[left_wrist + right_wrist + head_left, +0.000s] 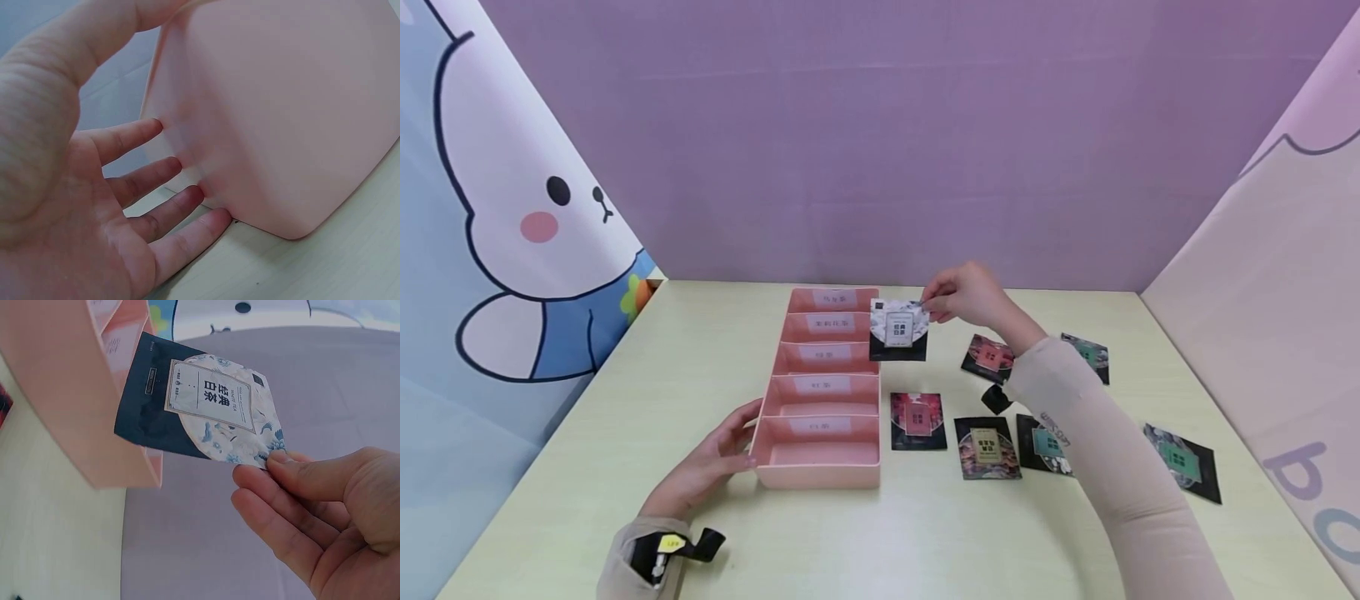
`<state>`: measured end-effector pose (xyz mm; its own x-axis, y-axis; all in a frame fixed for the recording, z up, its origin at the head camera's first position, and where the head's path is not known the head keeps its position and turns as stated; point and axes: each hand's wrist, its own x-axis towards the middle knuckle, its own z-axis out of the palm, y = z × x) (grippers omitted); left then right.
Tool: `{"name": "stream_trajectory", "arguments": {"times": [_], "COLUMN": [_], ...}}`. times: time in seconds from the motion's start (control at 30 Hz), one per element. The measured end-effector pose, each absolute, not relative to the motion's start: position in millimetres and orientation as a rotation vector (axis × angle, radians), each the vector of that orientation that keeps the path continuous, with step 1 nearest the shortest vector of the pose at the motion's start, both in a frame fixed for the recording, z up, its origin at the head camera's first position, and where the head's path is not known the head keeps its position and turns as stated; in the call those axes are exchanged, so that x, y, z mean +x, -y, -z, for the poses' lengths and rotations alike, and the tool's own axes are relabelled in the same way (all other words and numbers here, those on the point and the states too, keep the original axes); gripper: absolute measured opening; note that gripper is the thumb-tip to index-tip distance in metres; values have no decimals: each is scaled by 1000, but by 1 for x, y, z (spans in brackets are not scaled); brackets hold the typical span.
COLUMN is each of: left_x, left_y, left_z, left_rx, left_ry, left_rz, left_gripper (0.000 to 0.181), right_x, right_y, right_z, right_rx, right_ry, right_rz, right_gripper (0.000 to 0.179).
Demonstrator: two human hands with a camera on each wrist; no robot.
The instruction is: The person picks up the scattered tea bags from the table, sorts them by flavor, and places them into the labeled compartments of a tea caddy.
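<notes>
My right hand (pixel 970 293) pinches a white-and-dark tea packet (pixel 898 331) by one corner between thumb and fingers. The packet, labelled "White Tea" in the right wrist view, is held up beside the pink divided box (pixel 816 477) and overlaps its right edge in the head view. Five labelled compartments run from front to back in this box. At its front left corner is my left hand (pixel 718 458); the fingers (pixel 181 234) lie fairly straight against the outer wall, and the thumb reaches up to the rim.
Right of the box lie a red packet (pixel 917 422), a gold-labelled packet (pixel 988 448) and a second red packet (pixel 987 358). Green-labelled packets (pixel 1183 462) lie farther right, one partly hidden by my right sleeve (pixel 1075 417). A purple backdrop (pixel 880 167) rises behind the table.
</notes>
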<state>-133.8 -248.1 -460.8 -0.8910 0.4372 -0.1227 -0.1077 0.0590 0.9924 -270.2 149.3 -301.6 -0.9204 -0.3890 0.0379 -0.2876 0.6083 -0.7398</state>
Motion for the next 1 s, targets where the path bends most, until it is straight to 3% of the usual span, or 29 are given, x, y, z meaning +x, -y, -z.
{"name": "stream_trajectory", "arguments": {"times": [1.0], "left_x": [-135], "left_y": [244], "left_z": [460], "left_rx": [346], "left_ry": [-1983], "left_rz": [-1888], "left_gripper": [78], "right_x": [-193], "right_y": [-108], "right_z": [326], "right_rx": [-1072], "right_ry": [-2385], "right_rz": [1306], "right_gripper": [7]}}
